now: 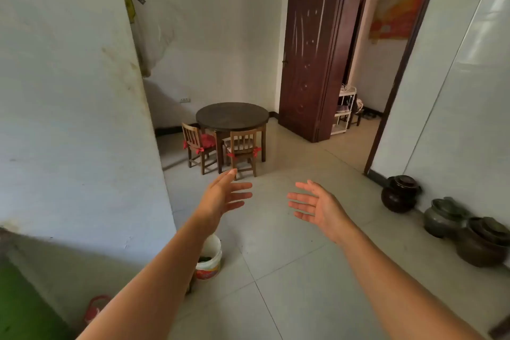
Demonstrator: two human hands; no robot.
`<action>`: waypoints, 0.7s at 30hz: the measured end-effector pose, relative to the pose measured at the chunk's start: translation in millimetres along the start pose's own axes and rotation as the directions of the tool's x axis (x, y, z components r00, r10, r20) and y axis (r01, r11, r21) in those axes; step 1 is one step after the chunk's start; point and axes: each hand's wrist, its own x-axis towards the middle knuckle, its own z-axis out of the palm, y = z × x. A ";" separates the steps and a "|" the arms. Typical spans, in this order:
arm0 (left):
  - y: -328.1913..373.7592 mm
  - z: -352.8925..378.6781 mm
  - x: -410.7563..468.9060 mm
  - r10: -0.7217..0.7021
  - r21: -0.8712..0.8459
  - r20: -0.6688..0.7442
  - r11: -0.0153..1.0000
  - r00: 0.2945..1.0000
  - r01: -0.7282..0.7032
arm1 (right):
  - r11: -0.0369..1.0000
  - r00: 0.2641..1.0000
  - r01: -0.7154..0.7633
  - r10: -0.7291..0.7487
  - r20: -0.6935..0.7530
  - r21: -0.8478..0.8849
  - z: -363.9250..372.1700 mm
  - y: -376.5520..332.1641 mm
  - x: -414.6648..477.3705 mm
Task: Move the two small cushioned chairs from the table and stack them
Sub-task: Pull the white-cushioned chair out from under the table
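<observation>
Wooden slat-backed chairs with red cushions stand at the dark round bench; both hands, spread and empty, should grip one chair's backrest.

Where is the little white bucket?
The white bucket stands on the tiled floor at lower left in the head view, by the wall corner, partly hidden behind the left forearm.

2 bare forearms, no sleeves, left hand, right hand, ringless fingers

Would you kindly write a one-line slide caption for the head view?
Open left hand and right hand reach toward two cushioned chairs at a round table.
</observation>
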 end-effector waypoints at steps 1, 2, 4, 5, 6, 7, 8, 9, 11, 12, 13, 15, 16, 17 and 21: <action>1.7 6.8 15.9 0.001 -0.009 -0.008 1.000 1.000 -0.001 | 1.000 1.000 -0.012 0.012 0.015 -0.004 -4.8 -6.6 13.4; 3.9 11.7 28.5 -0.003 -0.017 -0.016 1.000 1.000 0.003 | 1.000 1.000 -0.016 0.017 0.010 -0.019 -9.0 -12.5 25.9; 5.0 22.9 56.4 -0.015 -0.045 -0.023 0.999 1.000 0.014 | 0.999 1.000 -0.026 0.027 0.014 -0.022 -18.0 -23.3 55.5; 3.4 28.2 70.1 -0.019 -0.048 -0.026 0.999 0.999 0.018 | 0.999 0.999 -0.030 0.030 0.015 -0.019 -21.6 -26.8 70.8; 0.9 32.9 83.2 -0.027 -0.040 -0.030 0.999 0.999 0.026 | 0.999 0.999 -0.034 0.034 0.011 -0.025 -25.7 -28.0 85.8; -1.7 35.9 94.6 -0.038 -0.037 -0.036 0.999 0.999 0.037 | 0.999 0.999 -0.042 0.042 0.013 -0.020 -28.8 -28.2 98.8; -4.8 37.4 108.1 -0.046 -0.044 -0.040 0.998 0.998 0.044 | 0.999 0.999 -0.047 0.048 0.015 -0.012 -31.1 -28.3 112.0; -9.0 38.9 123.5 -0.061 -0.044 -0.044 0.997 0.997 0.059 | 0.998 0.998 -0.065 0.065 0.021 -0.004 -34.5 -26.0 127.8; -15.5 40.8 150.7 -0.092 -0.032 -0.043 0.995 0.995 0.090 | 0.997 0.996 -0.082 0.082 0.028 -0.015 -40.2 -21.8 154.6; -19.3 42.2 167.5 -0.099 -0.031 -0.038 0.995 0.994 0.098 | 0.996 0.996 -0.082 0.083 0.025 -0.018 -43.8 -20.2 171.4; -23.3 42.1 184.0 -0.105 -0.032 -0.038 0.994 0.994 0.103 | 0.996 0.996 -0.087 0.087 0.027 -0.014 -47.0 -19.1 185.8; -29.8 42.0 216.6 -0.121 -0.027 -0.041 0.992 0.992 0.120 | 0.994 0.994 -0.106 0.106 0.031 -0.020 -53.3 -16.8 214.9; -34.0 42.5 234.4 -0.129 -0.026 -0.040 0.991 0.991 0.128 | 0.993 0.993 -0.116 0.117 0.028 -0.024 -57.0 -14.1 230.6; -37.4 42.4 251.0 -0.135 -0.025 -0.037 0.991 0.990 0.134 | 0.992 0.992 -0.127 0.127 0.025 -0.022 -60.2 -12.3 245.4; -40.0 45.9 321.4 -0.159 -0.012 -0.003 0.987 0.987 0.159 | 0.991 0.991 -0.133 0.133 -0.001 0.003 -69.6 -18.1 308.7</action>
